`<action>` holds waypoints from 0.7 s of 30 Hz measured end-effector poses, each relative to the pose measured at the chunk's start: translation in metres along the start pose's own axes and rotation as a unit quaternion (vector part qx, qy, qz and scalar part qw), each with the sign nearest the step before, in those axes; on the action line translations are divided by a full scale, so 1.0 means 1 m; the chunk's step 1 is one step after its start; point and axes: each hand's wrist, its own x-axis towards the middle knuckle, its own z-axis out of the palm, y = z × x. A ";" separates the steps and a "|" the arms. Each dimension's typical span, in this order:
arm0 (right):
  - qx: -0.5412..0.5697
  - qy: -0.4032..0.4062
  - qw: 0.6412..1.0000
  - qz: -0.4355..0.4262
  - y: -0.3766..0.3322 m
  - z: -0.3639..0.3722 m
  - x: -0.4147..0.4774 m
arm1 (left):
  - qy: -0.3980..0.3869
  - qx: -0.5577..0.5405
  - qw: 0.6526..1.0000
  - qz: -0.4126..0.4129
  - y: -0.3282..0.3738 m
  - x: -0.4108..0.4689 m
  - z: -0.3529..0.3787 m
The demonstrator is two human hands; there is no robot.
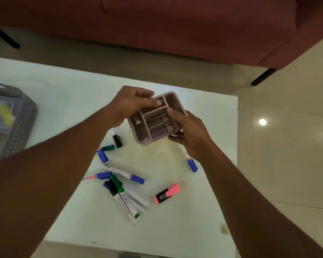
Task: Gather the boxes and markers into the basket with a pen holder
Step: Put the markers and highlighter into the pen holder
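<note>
Both hands hold a mauve pen holder (158, 125) with several compartments above the white table (194, 211), its openings tilted toward me. My left hand (131, 103) grips its far left rim, thumb over a divider. My right hand (190, 133) grips its right side. Several markers (123, 190) with blue, green and black caps lie scattered on the table below. A pink highlighter (167, 193) lies to their right, and a blue-capped marker (192, 164) shows beside my right wrist. The grey basket (15, 131) stands at the left edge with a clear box (0, 112) inside.
A dark red sofa (175, 28) on black legs stands beyond the table. Tiled floor (287, 146) lies to the right of the table's right edge. The table's near edge runs along the bottom of the view.
</note>
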 end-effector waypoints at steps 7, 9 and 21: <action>0.050 0.105 0.993 -0.007 0.009 0.022 0.019 | 0.105 -0.088 0.985 -0.108 -0.029 -0.010 0.015; -0.036 0.131 0.990 -0.032 0.007 0.023 0.018 | 0.128 -0.083 0.985 -0.082 -0.033 -0.012 0.018; -0.252 0.124 0.957 -0.071 0.029 0.005 0.014 | 0.188 0.002 0.982 -0.025 -0.059 -0.032 0.037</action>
